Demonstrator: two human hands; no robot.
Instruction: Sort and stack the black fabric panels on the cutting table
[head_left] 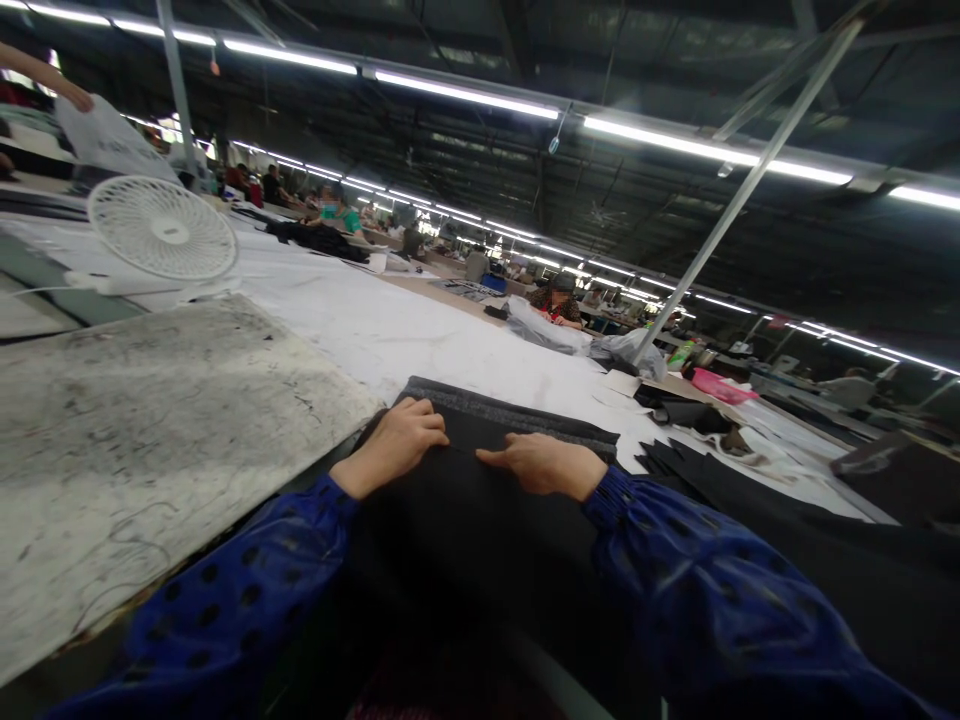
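Black fabric (480,520) lies in front of me, with a dark grey strip (517,412) along its far edge. My left hand (397,440) is closed on the fabric at its left part, the fingers bent and pressed together. To the right, my right hand (540,462) rests on the same fabric with its index finger stretched out toward my left hand and its other fingers curled under. A small gap separates the two hands. Both forearms are in blue dotted sleeves.
A stained pale board (165,430) lies at the left, with a white fan (165,230) behind it. White sheeting (375,320) covers the table ahead. More black cloth (765,520) is at the right, near a slanted metal pole (742,200). Other people sit farther back.
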